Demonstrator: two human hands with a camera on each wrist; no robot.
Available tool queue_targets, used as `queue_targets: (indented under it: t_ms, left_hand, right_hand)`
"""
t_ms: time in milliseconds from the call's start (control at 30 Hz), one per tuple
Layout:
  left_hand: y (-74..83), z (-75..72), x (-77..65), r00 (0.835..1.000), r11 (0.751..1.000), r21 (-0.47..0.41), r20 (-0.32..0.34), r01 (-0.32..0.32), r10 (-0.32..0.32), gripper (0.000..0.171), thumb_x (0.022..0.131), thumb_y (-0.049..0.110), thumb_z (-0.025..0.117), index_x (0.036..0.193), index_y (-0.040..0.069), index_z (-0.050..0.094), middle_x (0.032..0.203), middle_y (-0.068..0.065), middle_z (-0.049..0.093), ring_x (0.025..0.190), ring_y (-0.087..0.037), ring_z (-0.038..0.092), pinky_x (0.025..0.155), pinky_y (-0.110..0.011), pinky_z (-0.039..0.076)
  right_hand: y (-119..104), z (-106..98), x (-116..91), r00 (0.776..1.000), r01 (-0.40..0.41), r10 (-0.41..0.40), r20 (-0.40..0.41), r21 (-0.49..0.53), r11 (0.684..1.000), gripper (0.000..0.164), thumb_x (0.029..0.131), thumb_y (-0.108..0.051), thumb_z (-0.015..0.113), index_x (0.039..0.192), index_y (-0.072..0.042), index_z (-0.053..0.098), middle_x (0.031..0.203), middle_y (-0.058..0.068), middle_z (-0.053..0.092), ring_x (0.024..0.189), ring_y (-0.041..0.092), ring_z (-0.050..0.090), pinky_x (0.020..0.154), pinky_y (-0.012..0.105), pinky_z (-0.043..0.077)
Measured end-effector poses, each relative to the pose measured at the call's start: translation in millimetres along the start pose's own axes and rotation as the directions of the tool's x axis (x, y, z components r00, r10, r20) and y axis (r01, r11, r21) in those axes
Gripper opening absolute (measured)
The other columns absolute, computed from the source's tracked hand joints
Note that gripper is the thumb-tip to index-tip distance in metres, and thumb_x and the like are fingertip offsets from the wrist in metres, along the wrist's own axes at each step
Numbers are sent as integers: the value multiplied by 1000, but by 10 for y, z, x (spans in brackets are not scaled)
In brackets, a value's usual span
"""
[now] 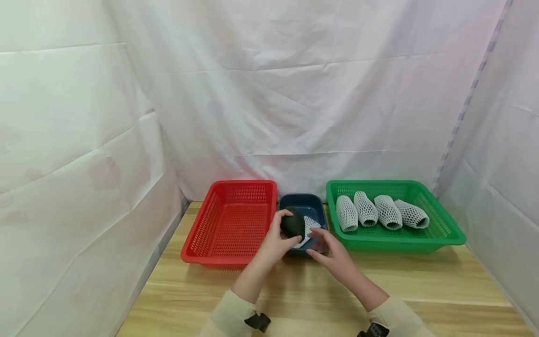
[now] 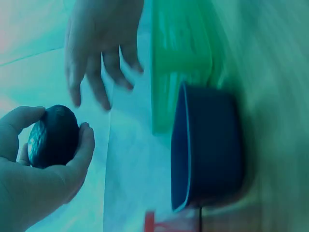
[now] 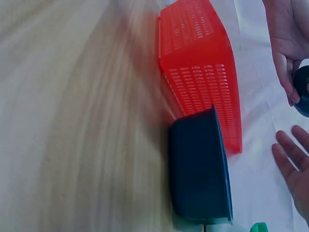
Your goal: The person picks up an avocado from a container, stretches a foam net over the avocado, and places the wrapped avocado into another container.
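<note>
A dark, oval avocado (image 1: 293,223) is gripped between the thumb and fingers of my left hand (image 1: 274,239), above the small dark blue basin (image 1: 323,216). Its bumpy skin shows in the left wrist view, where the avocado (image 2: 55,137) is well away from the basin (image 2: 215,145). Inside the basin lies a white foam net sleeve (image 1: 310,225), partly covered by the hands and avocado. My right hand (image 1: 334,255) is just right of the avocado, fingers spread and holding nothing. In the right wrist view a gap separates the right hand (image 3: 295,166) from the avocado (image 3: 302,92).
Left of the basin stands a red plastic basket (image 1: 229,229). On the right, a green basket (image 1: 404,244) holds several white foam net sleeves (image 1: 388,212) with dark contents visible at some ends. White cloth (image 1: 269,107) hangs behind the wooden table (image 1: 303,290).
</note>
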State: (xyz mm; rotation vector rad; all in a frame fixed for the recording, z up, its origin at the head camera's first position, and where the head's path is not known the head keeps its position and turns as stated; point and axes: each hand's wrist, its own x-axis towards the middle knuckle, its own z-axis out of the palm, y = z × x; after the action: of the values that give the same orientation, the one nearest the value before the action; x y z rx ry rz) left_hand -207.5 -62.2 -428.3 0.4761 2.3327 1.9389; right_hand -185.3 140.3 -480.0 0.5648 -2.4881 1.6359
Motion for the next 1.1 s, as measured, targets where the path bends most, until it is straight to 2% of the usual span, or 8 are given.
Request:
queue_targets:
  t_ms: [267,400,500,600,733,833,967,1100]
  left_hand:
    - [-193,387,-212,990,994,-15,-79,112,-113,83,80,16,81,146,35,36,139,-18,33,112,-35,52,83,-41,54]
    - [-362,477,-292,986,981,-140,-86,133,-146,73,86,14,75,148,22,36,143,-20,34,116,-35,52,86,-43,53]
    - [-499,498,-336,985,949,-281,-60,140,-163,59,94,9,64,144,10,34,131,-22,43,109,-32,57,85,-47,53]
    - [-579,486,-380,986,926,-349,-34,143,-165,49,97,6,57,140,2,33,117,-23,52,95,-42,63,84,-55,52]
    - [-766,452,-410,984,917,-359,22,173,-177,45,100,11,55,137,-6,37,119,-25,55,87,-52,64,82,-58,51]
    - [-999,412,-410,971,902,-359,83,240,-225,44,101,19,53,133,-9,42,117,-22,57,83,-42,67,80,-54,54]
    - [-1217,341,-418,945,866,-378,159,326,-286,47,103,27,49,128,-12,46,100,-18,65,80,-30,67,80,-49,55]
    - [-1308,311,-425,937,847,-403,187,346,-294,48,103,32,48,125,-10,49,89,-16,66,76,-25,66,77,-44,56]
  right_hand:
    - [84,57,-156,997,-23,31,-70,117,993,59,84,-5,75,137,-8,50,122,14,60,97,18,61,80,42,54]
    - [194,78,-246,994,-85,94,-53,147,985,55,86,-11,75,137,-10,53,119,11,63,101,14,60,81,36,53]
    - [314,96,-304,987,-145,156,-33,211,967,51,90,-13,71,137,-7,53,121,14,62,101,13,60,80,31,53]
    - [429,102,-342,983,-170,184,-18,308,936,44,95,-10,63,136,2,51,117,17,63,93,17,64,77,32,55]
    - [541,140,-366,978,-196,208,19,419,886,39,100,-8,54,131,15,47,99,14,67,80,23,66,72,37,56]
    - [633,212,-381,958,-279,276,81,492,825,41,101,-9,51,130,18,43,87,14,65,74,24,65,65,38,56]
    - [767,298,-384,912,-402,379,157,530,747,46,101,-15,52,134,15,40,81,16,62,70,23,63,59,34,54]
    - [846,329,-380,893,-439,418,167,529,726,51,100,-20,53,136,14,38,81,15,62,69,23,62,60,32,54]
